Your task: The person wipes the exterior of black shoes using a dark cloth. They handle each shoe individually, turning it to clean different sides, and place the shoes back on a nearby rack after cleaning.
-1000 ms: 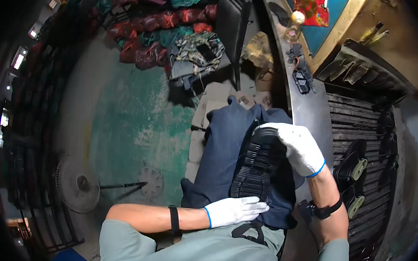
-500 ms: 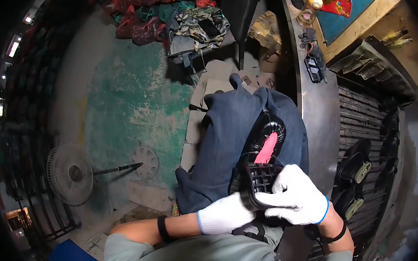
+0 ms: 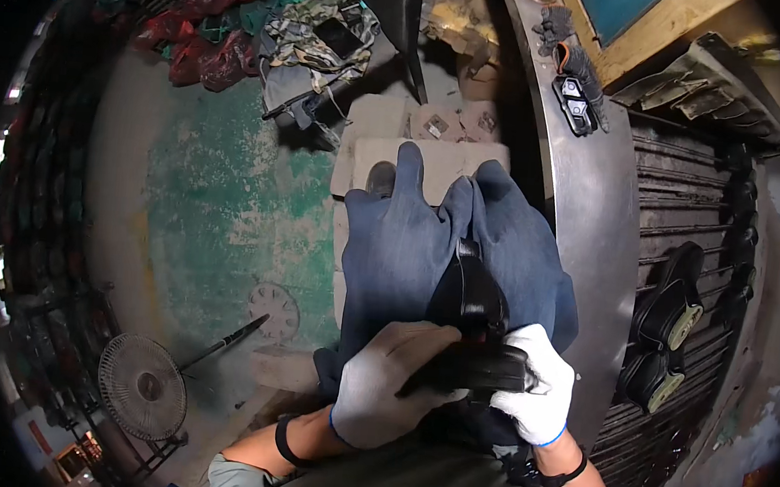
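Note:
Both my hands wear white knit gloves. My left hand, on the lap, curls its fingers round a black shoe sole seen nearly edge-on. At the other end of that sole, my right hand closes on it, fingers partly hidden behind. Just beyond the sole, a black glossy shoe lies between my thighs on dark blue cloth. Its underside does not show, and I cannot tell whether the sole touches it.
To the right runs a metal counter bearing a dark glove and a small black-and-silver device. Farther right, black shoes stand on a slatted rack. At left is a fan; camouflage cloth lies ahead.
The shoe has turned, so its pink underside no longer shows. The sole's gridded face has swung out of sight. My left hand has come up round the sole, and my right hand sits lower.

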The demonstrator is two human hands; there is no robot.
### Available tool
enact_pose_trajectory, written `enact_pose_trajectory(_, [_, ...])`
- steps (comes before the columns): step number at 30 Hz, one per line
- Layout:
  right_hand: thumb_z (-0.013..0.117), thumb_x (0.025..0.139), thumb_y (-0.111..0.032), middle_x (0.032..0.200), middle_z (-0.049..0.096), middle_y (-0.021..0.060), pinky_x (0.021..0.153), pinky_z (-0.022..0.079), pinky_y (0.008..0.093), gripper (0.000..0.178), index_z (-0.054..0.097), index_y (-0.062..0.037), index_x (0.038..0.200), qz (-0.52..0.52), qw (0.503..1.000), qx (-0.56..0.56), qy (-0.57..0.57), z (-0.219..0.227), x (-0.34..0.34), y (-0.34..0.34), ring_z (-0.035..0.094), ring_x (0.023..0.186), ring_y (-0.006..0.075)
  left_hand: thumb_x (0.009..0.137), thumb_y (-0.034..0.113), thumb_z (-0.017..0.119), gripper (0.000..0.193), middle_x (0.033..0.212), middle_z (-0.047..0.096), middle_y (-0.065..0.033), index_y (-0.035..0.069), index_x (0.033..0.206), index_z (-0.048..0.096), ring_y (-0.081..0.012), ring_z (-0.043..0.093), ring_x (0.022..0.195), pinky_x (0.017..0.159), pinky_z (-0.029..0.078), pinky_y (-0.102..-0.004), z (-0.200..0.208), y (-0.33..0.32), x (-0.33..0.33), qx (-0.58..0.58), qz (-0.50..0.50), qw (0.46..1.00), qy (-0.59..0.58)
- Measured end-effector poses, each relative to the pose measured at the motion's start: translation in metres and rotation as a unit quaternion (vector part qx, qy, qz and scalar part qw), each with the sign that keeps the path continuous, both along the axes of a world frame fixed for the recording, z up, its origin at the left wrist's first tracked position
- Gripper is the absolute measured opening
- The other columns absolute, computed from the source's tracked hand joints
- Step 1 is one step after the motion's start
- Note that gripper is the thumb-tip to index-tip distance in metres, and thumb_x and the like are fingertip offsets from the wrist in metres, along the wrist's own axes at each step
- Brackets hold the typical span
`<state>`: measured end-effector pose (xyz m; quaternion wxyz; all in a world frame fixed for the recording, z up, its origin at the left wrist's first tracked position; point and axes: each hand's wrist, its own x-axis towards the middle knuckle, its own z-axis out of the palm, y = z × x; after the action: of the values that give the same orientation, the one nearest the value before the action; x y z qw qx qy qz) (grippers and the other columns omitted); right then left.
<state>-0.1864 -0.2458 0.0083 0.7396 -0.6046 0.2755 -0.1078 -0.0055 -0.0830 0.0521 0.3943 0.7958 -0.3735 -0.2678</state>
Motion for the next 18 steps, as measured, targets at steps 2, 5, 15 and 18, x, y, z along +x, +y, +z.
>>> enact_pose_trajectory(2, [0.093, 0.07, 0.001, 0.11, 0.069, 0.009, 0.089, 0.054, 0.0303, 0.064, 0.075, 0.0071, 0.131, -0.027, 0.995, -0.073, 0.059, 0.002, 0.012, -0.001, 0.067, 0.097, 0.0156, 0.069, 0.017, 0.1, 0.065, 0.12, 0.075, -0.0175, 0.005, 0.128, 0.076, -0.0392, 0.073, 0.114, 0.098, 0.061, -0.0444, -0.004, -0.008, 0.006, -0.02, 0.023, 1.0, -0.003])
enact_pose_trajectory(5, [0.09, 0.07, 0.002, 0.106, 0.07, 0.0085, 0.081, 0.054, 0.0281, 0.07, 0.075, 0.0036, 0.138, -0.086, 0.982, 0.033, 0.165, 0.015, 0.032, -0.006, 0.066, 0.089, 0.0133, 0.069, 0.016, 0.102, 0.066, 0.112, 0.074, -0.0175, 0.005, 0.127, 0.074, -0.0339, 0.075, 0.103, 0.091, 0.062, -0.042, -0.005, -0.026, 0.027, 0.016, 0.045, 0.999, 0.019])
enact_pose_trajectory(15, [0.093, 0.081, -0.007, 0.087, 0.063, 0.0068, 0.069, 0.053, 0.0332, 0.07, 0.071, -0.0008, 0.147, 0.031, 0.944, -0.323, 0.065, 0.014, 0.03, -0.02, 0.061, 0.075, 0.02, 0.086, 0.027, 0.093, 0.045, 0.091, 0.072, -0.0161, 0.002, 0.119, 0.077, -0.0295, 0.073, 0.079, 0.076, 0.059, -0.038, -0.002, -0.025, 0.027, 0.091, -0.004, 0.996, -0.025])
enact_pose_trajectory(18, [0.093, 0.082, -0.009, 0.091, 0.068, 0.0132, 0.07, 0.055, 0.0388, 0.068, 0.068, 0.0097, 0.142, -0.013, 0.884, -0.466, -0.012, 0.019, 0.026, 0.003, 0.066, 0.079, 0.0268, 0.084, 0.025, 0.094, 0.05, 0.097, 0.077, -0.0145, 0.003, 0.126, 0.078, -0.0276, 0.076, 0.085, 0.08, 0.06, -0.036, 0.015, -0.017, -0.001, 0.054, 0.044, 0.997, -0.045])
